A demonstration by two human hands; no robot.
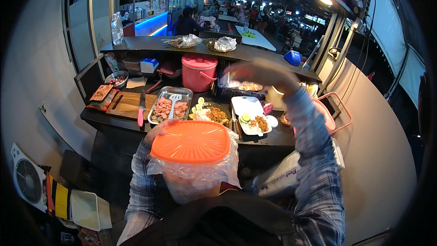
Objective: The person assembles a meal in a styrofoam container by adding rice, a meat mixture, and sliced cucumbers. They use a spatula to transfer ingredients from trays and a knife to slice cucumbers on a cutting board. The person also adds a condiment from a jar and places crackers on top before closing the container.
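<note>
My left hand (159,131) grips the upper left side of a translucent plastic tub, held in front of my body. Its ribbed orange lid (191,140) lies on top, and a clear plastic bag (218,167) sticks out beneath the rim. What the tub contains shows only as pale shapes. My right hand (268,75) is stretched out above the back right of the counter, near a dark blue basket (241,92). Motion smears its fingers. Below it stands an opened white foam box (248,107) with rice, cucumber slices and a brown topping.
A glass tray (184,93) holds sliced sausage and a white slotted spatula (174,102). Left of it, a pink-handled knife (141,109) lies by a cutting board (123,105). A plate of food (223,120), a pink lidded bucket (199,70) and a pink pail (324,111) stand along the counter.
</note>
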